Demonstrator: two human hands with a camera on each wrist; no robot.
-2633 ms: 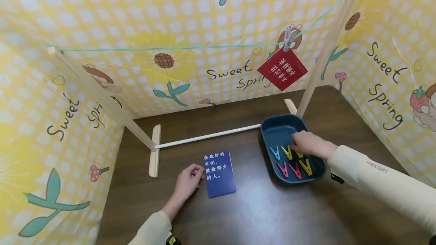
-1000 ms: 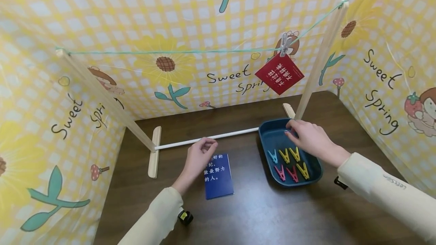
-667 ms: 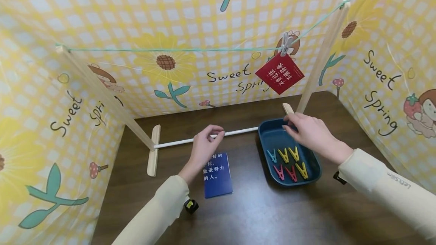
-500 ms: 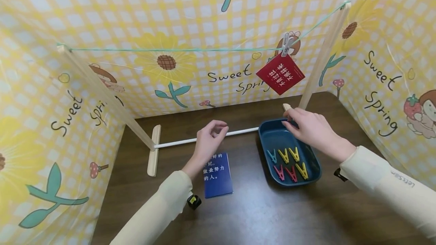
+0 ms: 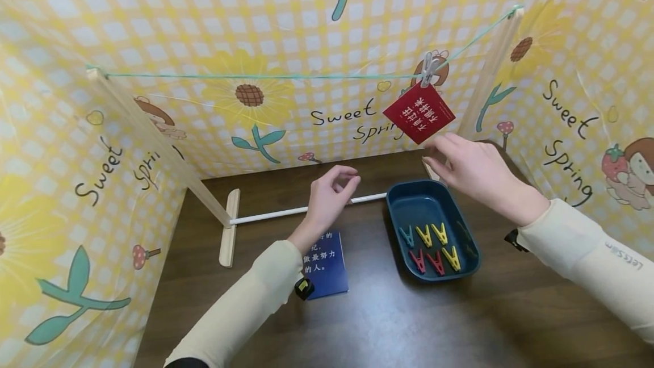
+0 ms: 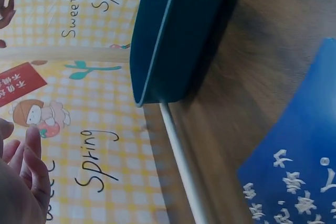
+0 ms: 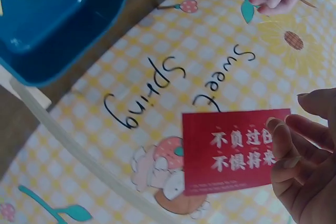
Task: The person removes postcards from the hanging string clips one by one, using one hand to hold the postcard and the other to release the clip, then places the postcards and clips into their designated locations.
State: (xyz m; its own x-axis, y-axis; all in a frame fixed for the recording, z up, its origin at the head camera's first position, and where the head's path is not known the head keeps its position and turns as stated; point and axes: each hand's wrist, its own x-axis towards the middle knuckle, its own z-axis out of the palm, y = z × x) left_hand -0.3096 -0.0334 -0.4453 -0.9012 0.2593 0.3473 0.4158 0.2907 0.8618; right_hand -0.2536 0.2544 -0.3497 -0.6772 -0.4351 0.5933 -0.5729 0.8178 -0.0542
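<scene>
A red card [image 5: 419, 112] hangs from a green string [image 5: 255, 76] by a pale clothespin [image 5: 428, 70]. My right hand [image 5: 434, 155] is raised just below the card's lower corner, fingers relaxed and holding nothing. In the right wrist view its fingertips [image 7: 283, 140] sit at the edge of the red card [image 7: 231, 153]. My left hand [image 5: 347, 179] hovers above the white rod [image 5: 276, 214], loosely curled and empty. A blue card [image 5: 327, 266] lies on the table, partly hidden under my left forearm. The dark blue tray [image 5: 398, 197] holds several coloured pegs [image 5: 431, 243].
The string runs between two slanted wooden posts [image 5: 153, 141] [image 5: 487, 72] on wooden feet joined by the rod. Yellow checked walls with "Sweet Spring" print close in on the left, back and right. The dark wood table [image 5: 409, 322] extends toward me.
My left hand left the blue card and rose above the rod, drifting right. My right hand lifted out of the tray and moved up to the hanging red card.
</scene>
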